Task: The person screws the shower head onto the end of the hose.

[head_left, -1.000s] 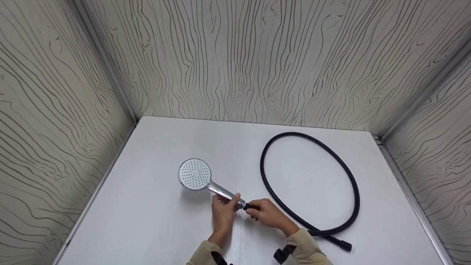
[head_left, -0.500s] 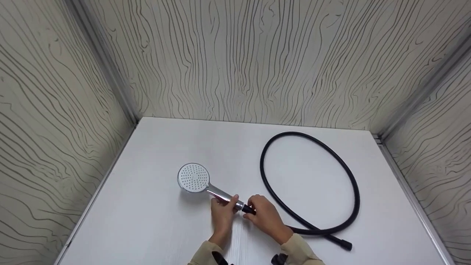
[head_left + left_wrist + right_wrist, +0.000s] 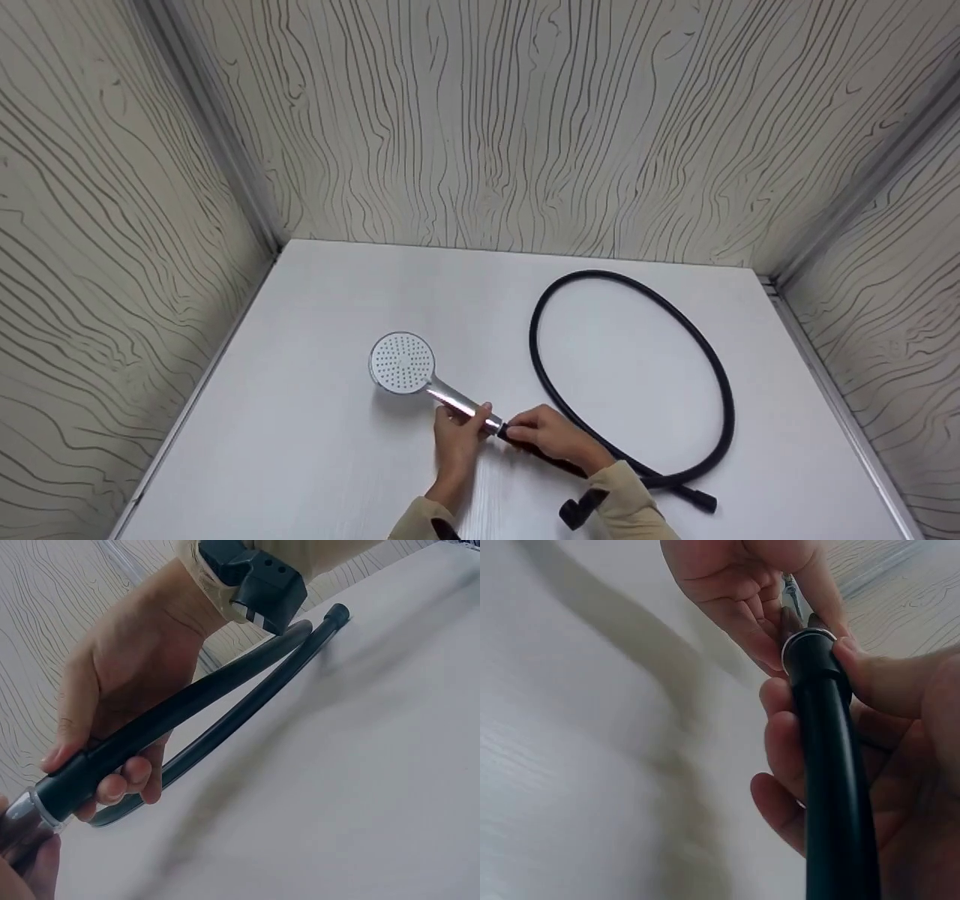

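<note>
A chrome shower head (image 3: 403, 363) with a round, pale spray face lies tilted over the white table, its handle pointing to the lower right. My left hand (image 3: 456, 442) grips the lower part of that handle between thumb and fingers. At the handle's end sits the black collar of a shower hose (image 3: 142, 731), right against the chrome. My right hand (image 3: 551, 433) pinches this collar, thumb on one side and fingers curled round the other, as the right wrist view shows. From there the hose runs back under the right forearm.
The rest of the black hose makes a large loop on the right of the white table (image 3: 315, 315). Its loose end (image 3: 703, 501) lies near the front right. Wood-patterned panels (image 3: 480, 127) stand behind and at both sides. Dark camera mounts (image 3: 581, 510) sit on the wrists.
My right hand shifted its grip on the hose collar, rolling over it and then back down. The shower head dipped slightly, then moved a little right; my left hand kept its hold.
</note>
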Motion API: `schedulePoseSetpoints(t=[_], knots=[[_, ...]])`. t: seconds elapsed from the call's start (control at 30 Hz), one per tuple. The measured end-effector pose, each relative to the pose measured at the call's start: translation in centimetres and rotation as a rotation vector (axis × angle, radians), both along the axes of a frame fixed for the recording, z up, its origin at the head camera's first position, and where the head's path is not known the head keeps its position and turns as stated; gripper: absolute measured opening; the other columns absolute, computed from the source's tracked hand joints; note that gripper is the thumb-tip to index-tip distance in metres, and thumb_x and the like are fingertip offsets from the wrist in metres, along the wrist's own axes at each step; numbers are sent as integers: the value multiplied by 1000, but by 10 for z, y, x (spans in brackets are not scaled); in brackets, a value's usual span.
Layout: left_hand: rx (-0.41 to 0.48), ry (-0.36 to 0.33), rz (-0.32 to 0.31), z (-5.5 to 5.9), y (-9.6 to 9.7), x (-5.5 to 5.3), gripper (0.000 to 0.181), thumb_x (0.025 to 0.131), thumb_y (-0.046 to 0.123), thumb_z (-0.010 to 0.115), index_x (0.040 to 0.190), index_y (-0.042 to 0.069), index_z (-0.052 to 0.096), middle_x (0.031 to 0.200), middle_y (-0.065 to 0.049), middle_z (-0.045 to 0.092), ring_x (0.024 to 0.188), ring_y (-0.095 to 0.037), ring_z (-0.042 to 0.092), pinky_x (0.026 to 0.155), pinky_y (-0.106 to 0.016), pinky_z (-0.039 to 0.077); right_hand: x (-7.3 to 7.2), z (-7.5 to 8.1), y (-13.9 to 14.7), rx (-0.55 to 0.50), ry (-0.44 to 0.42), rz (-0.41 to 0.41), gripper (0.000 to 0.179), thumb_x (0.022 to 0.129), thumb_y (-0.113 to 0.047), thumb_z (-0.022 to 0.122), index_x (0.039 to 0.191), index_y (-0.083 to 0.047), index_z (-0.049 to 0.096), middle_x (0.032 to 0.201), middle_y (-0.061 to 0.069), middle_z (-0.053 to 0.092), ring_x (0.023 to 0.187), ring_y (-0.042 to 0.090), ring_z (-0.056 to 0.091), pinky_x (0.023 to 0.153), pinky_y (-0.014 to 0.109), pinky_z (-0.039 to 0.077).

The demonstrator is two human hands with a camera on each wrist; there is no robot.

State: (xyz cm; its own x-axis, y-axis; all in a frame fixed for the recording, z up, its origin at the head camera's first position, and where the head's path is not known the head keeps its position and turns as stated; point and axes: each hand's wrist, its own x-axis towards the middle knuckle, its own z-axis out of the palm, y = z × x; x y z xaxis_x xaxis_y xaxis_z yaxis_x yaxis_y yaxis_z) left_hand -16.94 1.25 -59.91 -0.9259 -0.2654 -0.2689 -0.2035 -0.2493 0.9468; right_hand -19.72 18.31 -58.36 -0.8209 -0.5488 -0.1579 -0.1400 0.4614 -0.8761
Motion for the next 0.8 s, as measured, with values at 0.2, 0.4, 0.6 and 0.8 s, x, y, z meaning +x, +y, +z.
schedulePoseSetpoints(t=[0.2, 0.4, 0.6, 0.8], knots=[[-30, -13, 57, 2, 0, -1, 48, 84, 16, 76, 114, -5, 43, 97, -17, 64, 80, -18, 66, 67, -27, 57, 10, 2, -13, 87, 255, -133, 24, 89, -27, 71, 96, -5, 68, 83, 3, 67, 69, 0, 50, 59, 18, 43], [-24, -25, 65, 12, 0, 1, 44, 86, 12, 74, 111, -5, 43, 92, -15, 65, 77, -16, 64, 69, -31, 58, 23, 0, -27, 244, 581, -211, 34, 73, -18, 85, 89, -10, 56, 82, -2, 58, 72, 4, 49, 62, 19, 45], [-13, -23, 42, 16, -3, 3, 45, 86, 11, 73, 113, -8, 42, 92, -17, 65, 76, -18, 65, 70, -34, 58, 24, -1, -27, 182, 557, -206, 23, 78, -13, 80, 90, -9, 61, 81, -1, 63, 71, 4, 53, 62, 20, 47], [-31, -8, -8, 1, -4, 1, 55, 87, 19, 74, 122, -6, 41, 105, -21, 65, 85, -17, 67, 73, -29, 58, 12, 1, -14, -10, 157, -71, 19, 94, -18, 63, 96, -1, 70, 79, 13, 69, 65, 2, 55, 57, 17, 47]])
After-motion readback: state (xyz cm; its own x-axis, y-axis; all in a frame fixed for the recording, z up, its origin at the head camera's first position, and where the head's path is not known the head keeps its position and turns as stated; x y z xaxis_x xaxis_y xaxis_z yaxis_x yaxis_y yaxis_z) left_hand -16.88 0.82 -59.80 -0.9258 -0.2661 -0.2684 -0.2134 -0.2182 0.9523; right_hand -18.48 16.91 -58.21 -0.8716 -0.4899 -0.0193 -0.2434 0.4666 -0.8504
